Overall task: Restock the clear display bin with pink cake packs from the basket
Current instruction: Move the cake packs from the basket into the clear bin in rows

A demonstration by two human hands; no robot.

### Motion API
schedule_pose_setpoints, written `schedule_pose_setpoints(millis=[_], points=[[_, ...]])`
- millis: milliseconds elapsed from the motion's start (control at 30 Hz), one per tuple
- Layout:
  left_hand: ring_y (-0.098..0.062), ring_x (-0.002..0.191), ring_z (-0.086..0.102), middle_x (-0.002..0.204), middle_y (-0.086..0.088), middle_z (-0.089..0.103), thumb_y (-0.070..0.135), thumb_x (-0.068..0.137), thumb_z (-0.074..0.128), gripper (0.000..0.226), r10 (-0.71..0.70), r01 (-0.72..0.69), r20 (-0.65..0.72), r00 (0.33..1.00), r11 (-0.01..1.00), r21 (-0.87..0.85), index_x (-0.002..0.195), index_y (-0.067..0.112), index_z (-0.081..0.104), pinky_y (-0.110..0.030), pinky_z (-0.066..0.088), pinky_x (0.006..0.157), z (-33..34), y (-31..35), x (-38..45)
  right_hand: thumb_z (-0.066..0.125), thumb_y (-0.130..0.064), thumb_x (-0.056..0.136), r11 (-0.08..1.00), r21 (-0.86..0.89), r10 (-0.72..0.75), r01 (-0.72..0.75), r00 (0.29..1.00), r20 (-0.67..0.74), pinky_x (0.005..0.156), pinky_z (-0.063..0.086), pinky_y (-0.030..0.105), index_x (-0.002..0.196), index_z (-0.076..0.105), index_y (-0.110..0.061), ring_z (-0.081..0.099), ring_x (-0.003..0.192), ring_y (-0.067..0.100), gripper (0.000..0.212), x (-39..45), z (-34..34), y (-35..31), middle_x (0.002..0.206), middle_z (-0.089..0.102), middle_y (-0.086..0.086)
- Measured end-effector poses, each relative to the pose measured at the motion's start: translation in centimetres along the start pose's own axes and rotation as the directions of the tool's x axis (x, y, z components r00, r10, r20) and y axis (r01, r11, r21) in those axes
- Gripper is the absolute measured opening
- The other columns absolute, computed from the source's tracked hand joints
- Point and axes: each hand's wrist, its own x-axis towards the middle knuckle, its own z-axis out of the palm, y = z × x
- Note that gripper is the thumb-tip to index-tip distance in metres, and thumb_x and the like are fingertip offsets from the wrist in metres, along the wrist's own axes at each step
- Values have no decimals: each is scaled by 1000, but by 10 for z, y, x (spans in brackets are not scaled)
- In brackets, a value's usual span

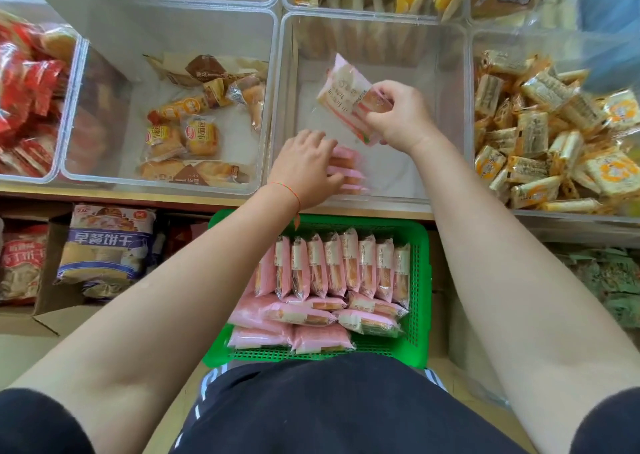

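Head view: both hands are inside the clear display bin (453,107), mid-placing step. The right hand (401,117) pinches a couple of pink cake packs (349,103) above the bin floor; the left hand (308,162), fingers fairly straight, presses down on a few packs (349,173) already lying at the near wall. The green basket (420,280) below is mostly full. Next, I'd say: set the held packs beside the laid ones, then reach back to the basket.
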Motion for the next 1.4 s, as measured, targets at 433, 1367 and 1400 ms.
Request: schedule_pose_setpoints(millis=[433, 1367, 1400], points=[[-30, 109, 49, 114, -9, 57, 40, 77, 38, 44, -38, 37, -81, 996, 999, -9, 108, 15, 58, -41, 39, 92, 16, -3, 4, 46, -14, 92, 966, -256, 48, 31, 954, 297, 98, 43, 29, 133, 60, -27, 56, 121, 22, 44, 19, 57, 5, 133, 63, 1], [-30, 92, 64, 106, -12, 67, 28, 93, 44, 32, -445, 504, 405, 799, 862, -48, 119, 14, 56, -41, 55, 82, 102, -37, -140, 40, -22, 102, 907, -394, 390, -147, 645, 657, 67, 61, 32, 122, 56, -5, 69, 85, 22, 32, -142, 120, 48, 105, 68, 10], [-30, 92, 65, 105, -12, 67, 26, 91, 45, 37, -477, 539, 410, 777, 842, -42, 125, 14, 53, -42, 56, 81, 105, -39, -145, 40, -23, 102, 893, -418, 412, -165, 671, 617, 61, 56, 29, 121, 56, -6, 65, 80, 20, 30, -146, 130, 59, 102, 66, 9]])
